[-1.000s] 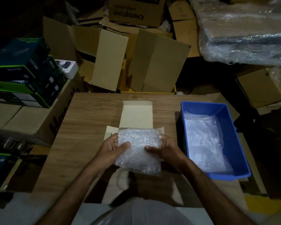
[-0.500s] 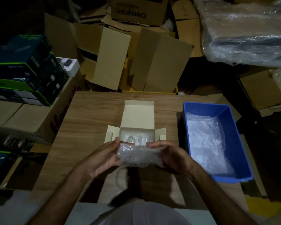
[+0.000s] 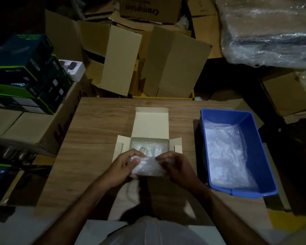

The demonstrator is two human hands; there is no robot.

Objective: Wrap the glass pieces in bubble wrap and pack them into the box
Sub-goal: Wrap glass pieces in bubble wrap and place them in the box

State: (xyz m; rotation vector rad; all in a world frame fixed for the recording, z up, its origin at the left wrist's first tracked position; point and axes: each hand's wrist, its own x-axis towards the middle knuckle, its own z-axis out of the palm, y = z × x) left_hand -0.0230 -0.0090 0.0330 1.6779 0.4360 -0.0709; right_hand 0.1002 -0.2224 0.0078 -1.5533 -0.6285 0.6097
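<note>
Since a second ago we see the bubble wrap bundle (image 3: 148,167) folded down from an upright sheet into a low, flat roll, uncovering the open box (image 3: 149,137) behind it, where wrapped glass (image 3: 146,150) lies. The left hand (image 3: 124,167) and right hand (image 3: 175,167) each grip one end of the bundle, fingers curled over it, just in front of the box. All this is on a wooden table (image 3: 95,131); a blue bin (image 3: 254,138) lined with bubble wrap stands to the right. Cardboard cartons (image 3: 173,62) crowd the dim room behind.
</note>
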